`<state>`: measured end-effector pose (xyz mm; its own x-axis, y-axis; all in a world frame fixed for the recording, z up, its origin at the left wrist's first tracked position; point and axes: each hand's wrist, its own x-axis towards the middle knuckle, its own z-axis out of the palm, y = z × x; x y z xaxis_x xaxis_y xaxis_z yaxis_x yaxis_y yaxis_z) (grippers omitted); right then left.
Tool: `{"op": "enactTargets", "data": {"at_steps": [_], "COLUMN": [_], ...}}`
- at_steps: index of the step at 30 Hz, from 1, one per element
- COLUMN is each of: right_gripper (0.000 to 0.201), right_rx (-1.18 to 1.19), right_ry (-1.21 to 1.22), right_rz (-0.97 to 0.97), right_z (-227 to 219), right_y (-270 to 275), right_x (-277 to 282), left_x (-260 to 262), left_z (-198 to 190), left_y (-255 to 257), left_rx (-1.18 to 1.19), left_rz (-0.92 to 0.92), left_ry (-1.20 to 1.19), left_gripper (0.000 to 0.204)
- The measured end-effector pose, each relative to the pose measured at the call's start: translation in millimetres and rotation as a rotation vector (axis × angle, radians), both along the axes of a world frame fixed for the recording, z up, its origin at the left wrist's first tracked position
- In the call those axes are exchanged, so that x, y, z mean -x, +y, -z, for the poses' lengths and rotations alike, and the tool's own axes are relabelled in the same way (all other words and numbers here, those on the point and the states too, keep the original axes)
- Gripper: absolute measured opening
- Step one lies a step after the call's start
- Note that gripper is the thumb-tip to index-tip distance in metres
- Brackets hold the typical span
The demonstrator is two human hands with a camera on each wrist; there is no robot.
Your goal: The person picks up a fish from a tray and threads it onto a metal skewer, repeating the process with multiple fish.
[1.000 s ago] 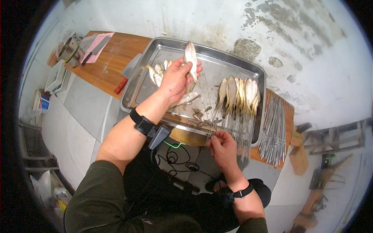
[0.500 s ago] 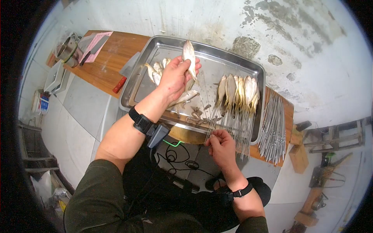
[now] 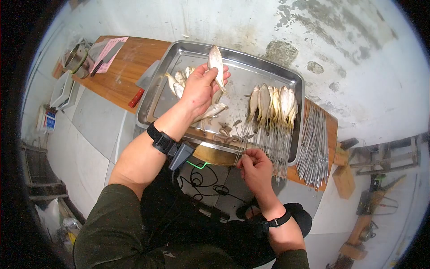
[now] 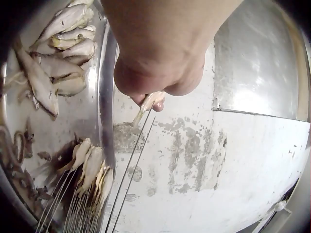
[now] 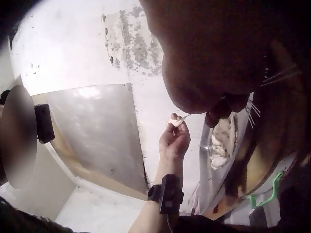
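A pale fish is held between thumb and fingers of my left hand, above the left part of a metal tray. Two thin metal skewers run from the tail end of that fish in the left wrist view. Near the tray's front edge, my right hand pinches the lower ends of thin skewers. Several skewered fish lie side by side at the tray's right. Loose fish lie below and behind my left hand, beside small dark scraps.
Bare skewers lie in a pile on the wooden board right of the tray. Left of it are a red-handled tool, a knife on pink paper and a metal container. A stained wall stands behind.
The tray and the surroundings have shifted slightly left in the view. My left hand, with the fish, has moved a little left and up. Both grips look unchanged.
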<state>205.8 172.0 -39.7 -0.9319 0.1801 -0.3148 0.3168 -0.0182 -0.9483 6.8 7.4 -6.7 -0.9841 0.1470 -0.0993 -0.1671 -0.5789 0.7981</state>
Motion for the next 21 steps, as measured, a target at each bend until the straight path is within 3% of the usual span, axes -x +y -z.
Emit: {"op": "enactTargets", "data": {"at_steps": [15,21], "right_gripper": [0.014,0.007], "right_rx": [0.053,0.022], "right_ry": [-0.062,0.073], "right_rz": [-0.032,-0.002], "right_z": [-0.1,16.8], "right_y": [-0.6,-5.5], "right_x": [2.4,1.5], "left_x": [-1.1,-2.2], "left_z": [1.4,2.0], "left_y": [0.2,1.3], "left_rx": [0.000,-0.020], "left_rz": [0.027,0.019], "left_ry": [0.018,-0.012], "left_gripper": [0.018,0.018]}}
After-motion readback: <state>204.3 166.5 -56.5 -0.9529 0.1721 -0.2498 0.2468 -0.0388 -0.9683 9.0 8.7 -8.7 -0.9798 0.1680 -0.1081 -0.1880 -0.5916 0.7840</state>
